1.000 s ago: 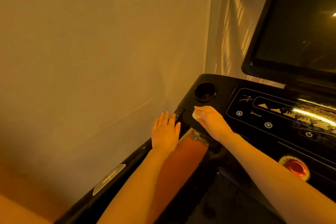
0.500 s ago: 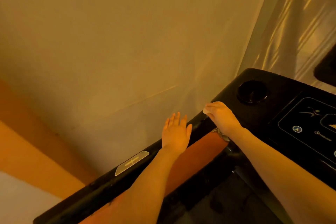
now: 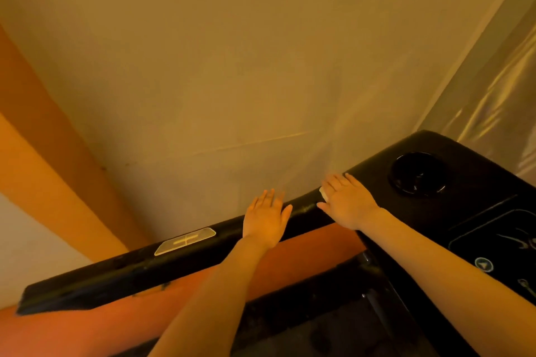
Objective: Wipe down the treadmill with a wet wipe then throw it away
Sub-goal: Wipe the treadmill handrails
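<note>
Where the black handrail point(image 3: 121, 275) starts at the lower left of the frame, we see its long axis climb toward the right, past a pale sensor plate point(image 3: 185, 241), up to the treadmill point(image 3: 475, 182) console. Our left hand point(image 3: 265, 219) lies flat on the rail at centre, fingers straight and together. Right of it, our right hand point(image 3: 348, 201) presses the wet wipe point(image 3: 322, 192) onto the console corner with flat fingers; only a white edge shows. Further right sits the round cup holder point(image 3: 419, 172).
</note>
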A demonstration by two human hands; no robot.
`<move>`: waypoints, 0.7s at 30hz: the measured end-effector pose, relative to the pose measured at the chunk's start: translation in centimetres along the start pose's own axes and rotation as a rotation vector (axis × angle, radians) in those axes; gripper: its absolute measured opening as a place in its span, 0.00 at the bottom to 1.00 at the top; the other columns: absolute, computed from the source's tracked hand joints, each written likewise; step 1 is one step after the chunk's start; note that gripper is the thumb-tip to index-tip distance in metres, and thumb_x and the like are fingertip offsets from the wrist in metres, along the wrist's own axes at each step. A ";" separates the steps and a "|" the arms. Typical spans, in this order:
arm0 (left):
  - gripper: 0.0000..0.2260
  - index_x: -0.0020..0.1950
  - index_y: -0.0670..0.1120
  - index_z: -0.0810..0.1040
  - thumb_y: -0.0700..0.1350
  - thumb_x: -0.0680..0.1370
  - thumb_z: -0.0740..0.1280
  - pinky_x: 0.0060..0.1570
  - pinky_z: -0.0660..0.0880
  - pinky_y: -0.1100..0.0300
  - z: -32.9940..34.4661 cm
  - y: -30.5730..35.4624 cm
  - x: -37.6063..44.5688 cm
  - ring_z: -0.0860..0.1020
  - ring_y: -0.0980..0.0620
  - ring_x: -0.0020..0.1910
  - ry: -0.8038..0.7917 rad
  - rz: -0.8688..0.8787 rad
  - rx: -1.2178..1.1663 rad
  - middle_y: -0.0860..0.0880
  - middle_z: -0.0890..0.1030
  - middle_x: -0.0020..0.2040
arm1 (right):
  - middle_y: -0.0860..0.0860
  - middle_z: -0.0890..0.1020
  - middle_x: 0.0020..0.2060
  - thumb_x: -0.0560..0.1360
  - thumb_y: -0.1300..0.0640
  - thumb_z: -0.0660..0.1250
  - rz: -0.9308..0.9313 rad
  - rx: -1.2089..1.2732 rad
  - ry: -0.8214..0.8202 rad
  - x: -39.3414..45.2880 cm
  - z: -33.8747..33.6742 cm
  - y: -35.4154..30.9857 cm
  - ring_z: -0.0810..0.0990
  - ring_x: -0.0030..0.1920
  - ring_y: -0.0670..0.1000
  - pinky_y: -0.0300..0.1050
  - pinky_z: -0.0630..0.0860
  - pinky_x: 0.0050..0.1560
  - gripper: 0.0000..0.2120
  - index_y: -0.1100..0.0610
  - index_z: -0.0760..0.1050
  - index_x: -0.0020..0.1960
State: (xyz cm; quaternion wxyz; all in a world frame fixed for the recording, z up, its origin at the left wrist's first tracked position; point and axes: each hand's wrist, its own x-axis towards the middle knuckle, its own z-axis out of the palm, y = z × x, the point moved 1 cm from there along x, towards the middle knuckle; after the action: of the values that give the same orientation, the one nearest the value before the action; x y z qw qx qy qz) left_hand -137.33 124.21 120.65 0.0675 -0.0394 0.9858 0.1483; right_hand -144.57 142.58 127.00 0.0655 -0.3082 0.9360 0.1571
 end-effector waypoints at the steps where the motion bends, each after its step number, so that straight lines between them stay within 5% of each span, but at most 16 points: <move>1: 0.26 0.80 0.48 0.54 0.58 0.84 0.43 0.76 0.49 0.53 0.3 0.2 0.0 0.52 0.48 0.79 -0.004 -0.007 0.021 0.46 0.56 0.80 | 0.58 0.54 0.78 0.83 0.40 0.47 0.011 -0.046 0.005 -0.3 0.2 -0.4 0.53 0.78 0.58 0.54 0.50 0.77 0.33 0.61 0.52 0.79; 8: 0.26 0.79 0.48 0.58 0.59 0.84 0.43 0.76 0.52 0.54 0.9 0.4 0.0 0.57 0.49 0.77 0.027 -0.019 0.130 0.47 0.62 0.78 | 0.61 0.46 0.78 0.78 0.31 0.47 0.029 -0.117 -0.055 -0.5 1.2 -1.8 0.45 0.78 0.60 0.55 0.46 0.77 0.45 0.64 0.41 0.79; 17: 0.26 0.79 0.49 0.58 0.59 0.84 0.43 0.74 0.59 0.53 0.8 0.0 -0.1 0.58 0.49 0.77 0.002 -0.001 0.082 0.48 0.64 0.77 | 0.59 0.63 0.74 0.73 0.25 0.49 -0.085 -0.086 -0.074 2.5 1.0 -0.8 0.61 0.74 0.59 0.55 0.57 0.75 0.48 0.62 0.57 0.77; 21: 0.27 0.79 0.49 0.58 0.60 0.83 0.43 0.74 0.60 0.52 1.0 -0.2 0.0 0.58 0.48 0.77 0.006 0.011 0.085 0.48 0.63 0.77 | 0.60 0.51 0.78 0.74 0.27 0.51 -0.083 -0.131 -0.052 0.6 1.5 -1.0 0.49 0.78 0.60 0.55 0.48 0.77 0.49 0.63 0.46 0.79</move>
State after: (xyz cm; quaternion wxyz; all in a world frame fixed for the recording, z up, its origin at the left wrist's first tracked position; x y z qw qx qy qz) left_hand -137.15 124.36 119.61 0.0654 -0.0314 0.9916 0.1067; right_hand -144.41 142.00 125.20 0.0761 -0.3463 0.9081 0.2228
